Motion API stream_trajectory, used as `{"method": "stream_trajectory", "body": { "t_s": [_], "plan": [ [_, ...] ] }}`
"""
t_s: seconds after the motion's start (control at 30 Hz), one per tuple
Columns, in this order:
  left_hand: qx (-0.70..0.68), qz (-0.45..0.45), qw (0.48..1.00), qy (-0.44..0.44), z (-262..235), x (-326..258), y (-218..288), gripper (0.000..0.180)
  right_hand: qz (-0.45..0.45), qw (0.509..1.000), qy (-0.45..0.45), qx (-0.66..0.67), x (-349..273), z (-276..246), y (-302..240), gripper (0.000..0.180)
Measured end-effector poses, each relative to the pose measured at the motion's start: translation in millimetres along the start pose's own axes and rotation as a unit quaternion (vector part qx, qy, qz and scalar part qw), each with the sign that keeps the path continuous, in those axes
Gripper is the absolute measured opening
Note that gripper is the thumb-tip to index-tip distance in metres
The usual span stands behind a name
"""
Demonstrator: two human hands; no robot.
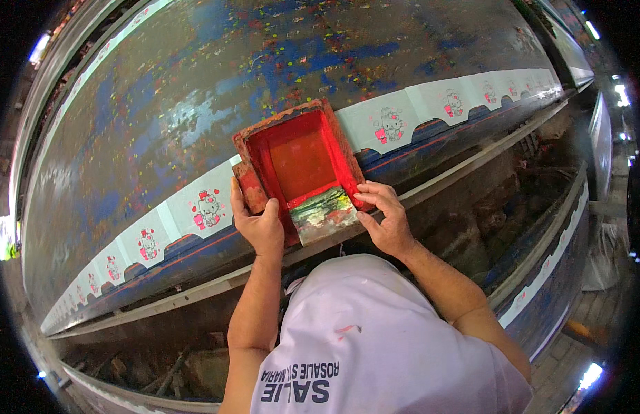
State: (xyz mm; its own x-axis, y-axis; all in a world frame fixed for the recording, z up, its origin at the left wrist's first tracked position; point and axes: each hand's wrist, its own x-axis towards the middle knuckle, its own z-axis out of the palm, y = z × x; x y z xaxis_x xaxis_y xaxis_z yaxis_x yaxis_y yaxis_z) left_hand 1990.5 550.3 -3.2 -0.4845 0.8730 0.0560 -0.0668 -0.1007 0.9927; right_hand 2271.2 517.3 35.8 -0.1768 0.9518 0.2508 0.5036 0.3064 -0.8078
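Head view: above a long, paint-flecked table (223, 76) with a row of white printed pieces (420, 107) along its near side, a red wooden frame (303, 162) is held between the left hand (261, 226), gripping its lower left side, and the right hand (389, 222), grasping its lower right corner

The frame (303, 162) is like a shallow box with rough, stained sides; bright red paint coats its inner walls; its flat middle is a darker, brownish red; a shiny patch (323, 212) at its near end is smeared green, white and red; it is turned a little, over the long table's (189, 110) near edge.
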Motion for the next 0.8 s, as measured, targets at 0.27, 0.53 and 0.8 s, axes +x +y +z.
{"method": "stream_trajectory", "body": {
  "t_s": [0.27,0.53,0.8],
  "plan": [
    [0.011,-0.009,1.000,0.017,3,-3,-1,0.094,-0.152,0.981,-0.069,-0.098,3,1,-21,0.043],
    [-0.020,-0.021,1.000,0.013,4,-2,-3,0.094,-0.244,0.943,-0.149,-0.171,32,12,-35,0.032],
    [0.001,-0.021,1.000,0.007,3,-2,1,0.097,-0.210,0.925,-0.214,-0.234,65,19,-58,0.034]
  ]
}}
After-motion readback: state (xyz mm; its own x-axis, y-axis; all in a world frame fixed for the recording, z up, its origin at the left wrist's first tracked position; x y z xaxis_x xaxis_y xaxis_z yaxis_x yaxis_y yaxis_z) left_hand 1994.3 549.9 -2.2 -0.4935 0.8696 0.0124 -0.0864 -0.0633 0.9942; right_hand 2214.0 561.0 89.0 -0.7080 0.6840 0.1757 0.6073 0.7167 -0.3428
